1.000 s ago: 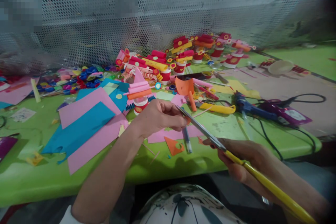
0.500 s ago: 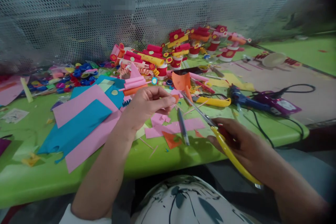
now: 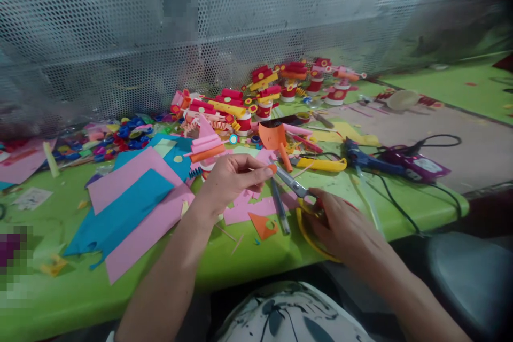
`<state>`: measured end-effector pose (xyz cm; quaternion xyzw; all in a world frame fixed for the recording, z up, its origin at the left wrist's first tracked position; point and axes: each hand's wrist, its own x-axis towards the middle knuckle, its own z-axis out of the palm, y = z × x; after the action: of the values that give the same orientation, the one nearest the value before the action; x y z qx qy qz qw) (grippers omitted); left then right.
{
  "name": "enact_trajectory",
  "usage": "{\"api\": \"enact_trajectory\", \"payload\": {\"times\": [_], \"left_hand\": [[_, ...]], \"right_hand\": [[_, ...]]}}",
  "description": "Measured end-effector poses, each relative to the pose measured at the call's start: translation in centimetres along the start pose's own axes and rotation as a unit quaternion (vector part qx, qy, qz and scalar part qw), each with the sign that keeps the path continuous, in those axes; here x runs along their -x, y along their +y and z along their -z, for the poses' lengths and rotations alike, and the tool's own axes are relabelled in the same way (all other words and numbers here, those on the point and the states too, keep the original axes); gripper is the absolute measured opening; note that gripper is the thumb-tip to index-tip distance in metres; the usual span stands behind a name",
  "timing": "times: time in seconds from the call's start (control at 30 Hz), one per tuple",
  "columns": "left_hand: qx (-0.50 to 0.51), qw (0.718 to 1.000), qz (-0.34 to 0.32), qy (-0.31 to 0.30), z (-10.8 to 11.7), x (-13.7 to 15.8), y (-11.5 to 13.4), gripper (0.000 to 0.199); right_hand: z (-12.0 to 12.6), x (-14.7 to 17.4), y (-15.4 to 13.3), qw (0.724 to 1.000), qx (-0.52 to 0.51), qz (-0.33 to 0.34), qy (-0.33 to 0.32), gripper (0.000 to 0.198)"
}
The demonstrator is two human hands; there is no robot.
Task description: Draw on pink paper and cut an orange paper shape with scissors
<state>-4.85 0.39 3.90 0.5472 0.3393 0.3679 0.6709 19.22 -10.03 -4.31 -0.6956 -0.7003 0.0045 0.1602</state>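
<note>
My left hand (image 3: 244,176) is closed in a pinch on a small piece of orange paper (image 3: 273,168), which shows only at the fingertips. My right hand (image 3: 332,219) grips yellow-handled scissors (image 3: 295,186); their blades point up and left and meet the orange piece. Below the blades lies a grey pen (image 3: 280,207), on a strip of pink paper (image 3: 236,215). An orange paper scrap (image 3: 262,225) rests near the pen. Behind the hands stands a curled orange paper piece (image 3: 272,136).
Blue sheets (image 3: 136,203) and pink sheets (image 3: 120,176) lie at left. Several red-and-white paper-cup models (image 3: 339,92) line the back by the perforated metal panel (image 3: 120,26). A yellow cutter (image 3: 323,163), a blue glue gun (image 3: 368,160) and its cable (image 3: 396,200) lie at right.
My right hand has brought the scissors left, so the blades now meet the orange piece. My left hand keeps its pinch. The camera view has tilted slightly upward.
</note>
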Motion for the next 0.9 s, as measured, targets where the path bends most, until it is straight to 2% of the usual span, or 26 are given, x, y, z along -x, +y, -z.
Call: {"api": "enact_trajectory", "payload": {"times": [0.37, 0.6, 0.67, 0.77, 0.83, 0.9], "left_hand": [[0.012, 1.000, 0.000, 0.029, 0.1, 0.1, 0.2, 0.021], [-0.032, 0.998, 0.032, -0.031, 0.3, -0.2, 0.2, 0.032], [-0.060, 0.997, 0.030, -0.041, 0.5, -0.3, 0.2, 0.034], [-0.136, 0.990, -0.002, -0.021, 0.5, 0.2, 0.6, 0.027], [-0.211, 0.977, -0.023, -0.005, -0.1, 1.3, 1.2, 0.020], [-0.303, 0.952, -0.041, -0.005, -1.1, 3.0, 1.8, 0.016]], "right_hand": [[-0.5, -2.1, -1.8, 0.998, 0.054, 0.043, -0.003, 0.043], [0.3, -2.8, -2.4, 0.994, 0.088, 0.063, -0.032, 0.042], [0.4, -2.7, -2.3, 0.993, 0.096, 0.063, -0.036, 0.042], [0.3, -2.6, -2.2, 0.992, 0.098, 0.075, -0.039, 0.042], [0.1, -2.4, -2.1, 0.991, 0.094, 0.084, -0.035, 0.041], [-0.3, -2.3, -1.9, 0.992, 0.091, 0.085, -0.024, 0.040]]}}
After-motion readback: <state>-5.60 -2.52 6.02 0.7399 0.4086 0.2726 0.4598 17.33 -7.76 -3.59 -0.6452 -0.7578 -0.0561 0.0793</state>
